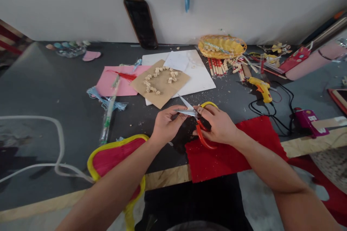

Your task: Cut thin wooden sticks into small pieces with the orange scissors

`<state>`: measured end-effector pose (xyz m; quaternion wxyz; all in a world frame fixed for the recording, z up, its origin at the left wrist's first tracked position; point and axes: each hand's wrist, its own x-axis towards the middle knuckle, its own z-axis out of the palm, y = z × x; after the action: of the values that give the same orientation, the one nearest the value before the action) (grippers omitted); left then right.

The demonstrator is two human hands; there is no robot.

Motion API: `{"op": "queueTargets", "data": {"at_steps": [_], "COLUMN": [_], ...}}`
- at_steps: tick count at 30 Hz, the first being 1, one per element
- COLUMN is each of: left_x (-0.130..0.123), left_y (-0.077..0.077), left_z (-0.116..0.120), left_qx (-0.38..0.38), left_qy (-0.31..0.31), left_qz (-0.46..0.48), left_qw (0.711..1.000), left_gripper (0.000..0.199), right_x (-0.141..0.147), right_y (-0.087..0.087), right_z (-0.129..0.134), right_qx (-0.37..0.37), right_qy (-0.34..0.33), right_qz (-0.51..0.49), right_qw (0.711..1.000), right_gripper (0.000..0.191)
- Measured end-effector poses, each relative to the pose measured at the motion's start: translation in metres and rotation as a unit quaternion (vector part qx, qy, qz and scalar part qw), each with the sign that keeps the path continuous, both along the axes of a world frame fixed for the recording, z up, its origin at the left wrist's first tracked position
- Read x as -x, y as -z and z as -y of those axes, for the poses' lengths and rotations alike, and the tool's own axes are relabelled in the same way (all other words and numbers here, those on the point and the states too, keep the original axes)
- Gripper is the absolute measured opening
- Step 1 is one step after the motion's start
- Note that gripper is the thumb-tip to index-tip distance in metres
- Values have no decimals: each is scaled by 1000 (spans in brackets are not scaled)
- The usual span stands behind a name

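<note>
Scissors (pixel 195 113) in right hand (pixel 218 124), left hand (pixel 168 122) pinched narrow at blades (pixel 185 112), brown paper (pixel 162 95) beyond, red cloth (pixel 227 158) below.

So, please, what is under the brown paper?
The brown paper overlaps the pink sheet and the white board. Anything else under its middle is covered and cannot be seen.

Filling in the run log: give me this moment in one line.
left hand: at scissors blades | right hand: on scissors handles | scissors: open | brown paper: under pale pieces | glue gun: lying
</note>
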<state>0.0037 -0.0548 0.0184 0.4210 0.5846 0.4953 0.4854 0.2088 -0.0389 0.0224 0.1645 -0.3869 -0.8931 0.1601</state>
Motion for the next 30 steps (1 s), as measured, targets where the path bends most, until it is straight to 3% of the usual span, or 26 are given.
{"op": "queueTargets", "data": {"at_steps": [7, 19, 25, 30], "left_x": [-2, 2, -1, 2], "left_y": [4, -1, -3, 0], "left_z": [-1, 0, 0, -1], "left_qx": [-18, -16, 11, -20], "left_qy": [-38, 4, -8, 12], "left_qz": [-37, -18, -2, -6], "left_qw": [998, 1000, 1000, 1000], "left_gripper": [18, 16, 20, 17], "right_x": [2, -3, -2, -1], "right_y": [-1, -3, -4, -3], "right_z": [0, -3, -3, -3], "right_qx": [15, -31, -23, -23], "right_qy": [28, -4, -2, -4], "right_qz": [-18, -10, -15, -15], "right_qw": [999, 999, 1000, 1000], "right_gripper": [69, 71, 72, 73]}}
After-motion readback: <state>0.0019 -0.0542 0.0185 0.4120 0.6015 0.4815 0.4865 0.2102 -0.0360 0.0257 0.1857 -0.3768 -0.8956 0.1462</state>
